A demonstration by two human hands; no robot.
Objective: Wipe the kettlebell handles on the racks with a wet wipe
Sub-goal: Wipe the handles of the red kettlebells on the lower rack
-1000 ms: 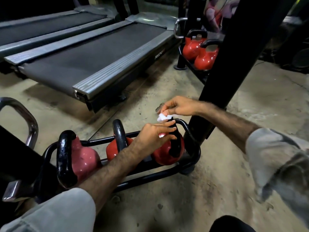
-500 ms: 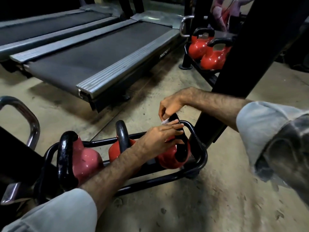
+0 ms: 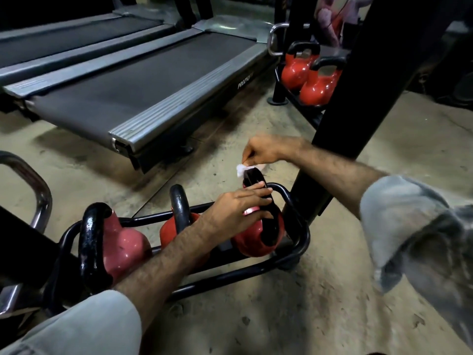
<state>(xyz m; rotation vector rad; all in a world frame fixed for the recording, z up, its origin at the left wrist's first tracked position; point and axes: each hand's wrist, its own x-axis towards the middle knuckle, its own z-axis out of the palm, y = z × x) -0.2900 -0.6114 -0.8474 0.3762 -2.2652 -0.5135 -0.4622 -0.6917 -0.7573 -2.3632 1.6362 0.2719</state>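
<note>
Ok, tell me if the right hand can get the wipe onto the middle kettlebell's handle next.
Probably yes. The right hand pinches the wipe just beyond it, and the middle handle stands bare. Only the left forearm crosses near its base.

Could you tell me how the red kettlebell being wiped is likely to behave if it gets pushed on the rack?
The kettlebell is probably heavy for its size, so a wipe's push would hardly shift it. Its rounded body sits between the rack rails, which likely stop rolling. The left hand steadies its handle, suggesting it can rock; the right hand pinches the floppy wet wipe.
</note>
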